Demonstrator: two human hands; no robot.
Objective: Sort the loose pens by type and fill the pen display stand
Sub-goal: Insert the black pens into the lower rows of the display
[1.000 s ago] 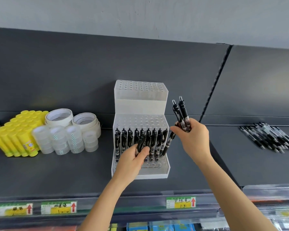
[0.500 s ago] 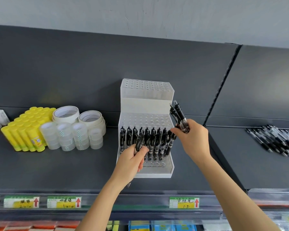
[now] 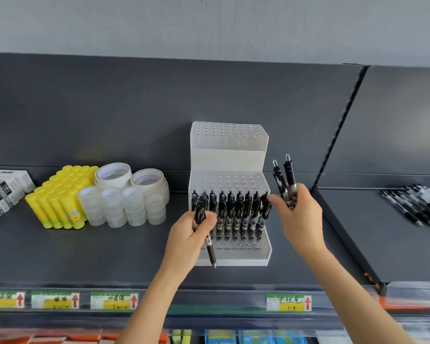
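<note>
Pen (image 3: 211, 253) in left hand (image 3: 190, 238) now further left, near-upright, tip down

Bare dark grey metal shelf (image 3: 85, 256) lies between the white tiered plastic pen stand (image 3: 229, 157) and the clear tape rolls (image 3: 124, 207) on its left, and between the stand and the loose heap of black pens (image 3: 422, 207) far right. The stand's two upper tiers stand open; upright black pens (image 3: 236, 212) crowd the lowest. The left hand (image 3: 191, 234) with a single black pen (image 3: 201, 209) covers its front-left corner; the right hand (image 3: 301, 214) with two black pens (image 3: 283, 180) flanks its right edge.
</note>
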